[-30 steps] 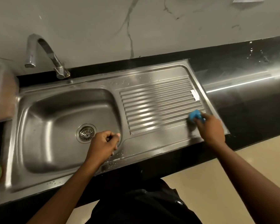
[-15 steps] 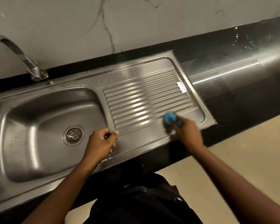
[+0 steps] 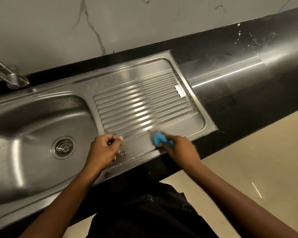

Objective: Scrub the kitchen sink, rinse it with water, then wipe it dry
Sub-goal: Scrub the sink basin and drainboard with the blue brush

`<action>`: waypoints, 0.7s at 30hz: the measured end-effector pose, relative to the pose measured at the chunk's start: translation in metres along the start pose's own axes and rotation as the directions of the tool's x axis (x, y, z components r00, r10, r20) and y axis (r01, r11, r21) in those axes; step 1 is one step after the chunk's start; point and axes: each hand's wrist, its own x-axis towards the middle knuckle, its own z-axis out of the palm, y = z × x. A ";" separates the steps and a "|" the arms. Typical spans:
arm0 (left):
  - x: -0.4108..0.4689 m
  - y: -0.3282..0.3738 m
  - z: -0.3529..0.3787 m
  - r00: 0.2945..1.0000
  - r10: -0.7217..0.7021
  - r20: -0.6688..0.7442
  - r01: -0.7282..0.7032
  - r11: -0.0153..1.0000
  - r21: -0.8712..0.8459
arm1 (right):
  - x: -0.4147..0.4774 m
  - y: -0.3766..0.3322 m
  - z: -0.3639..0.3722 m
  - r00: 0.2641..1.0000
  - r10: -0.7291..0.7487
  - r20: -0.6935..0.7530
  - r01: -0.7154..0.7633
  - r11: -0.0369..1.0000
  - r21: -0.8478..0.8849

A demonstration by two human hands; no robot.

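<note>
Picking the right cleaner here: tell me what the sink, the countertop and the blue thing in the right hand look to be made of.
Sink: stainless steel by the look, brushed grey with bright streaky reflections and pressed ridges.
Countertop: probably polished dark stone, black and glossy, mirroring a light strip; laminate cannot be ruled out.
Blue scrubber in the right hand: soft and matte, likely sponge or cloth; too blurred to tell.
</note>
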 end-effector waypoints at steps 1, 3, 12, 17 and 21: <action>0.000 0.001 0.002 1.000 -0.001 0.000 0.001 1.000 -0.002 | 0.006 0.018 -0.017 0.998 0.051 -0.023 -0.051 0.999 0.014; 0.000 0.001 0.006 1.000 0.001 0.001 -0.001 1.000 0.005 | 0.022 0.052 -0.057 0.979 0.154 -0.133 -0.155 0.988 0.007; 0.000 0.003 0.026 1.000 0.009 0.012 -0.009 1.000 -0.002 | 0.034 0.007 -0.019 0.998 0.039 -0.058 -0.033 0.993 0.116; 0.006 0.010 0.032 1.000 0.010 0.028 -0.010 1.000 0.009 | 0.009 0.021 -0.031 1.000 0.023 0.011 -0.023 0.999 -0.030; 0.008 0.014 0.033 1.000 0.007 0.020 -0.007 1.000 0.012 | 0.040 0.066 -0.087 0.976 0.153 -0.156 -0.157 0.987 -0.017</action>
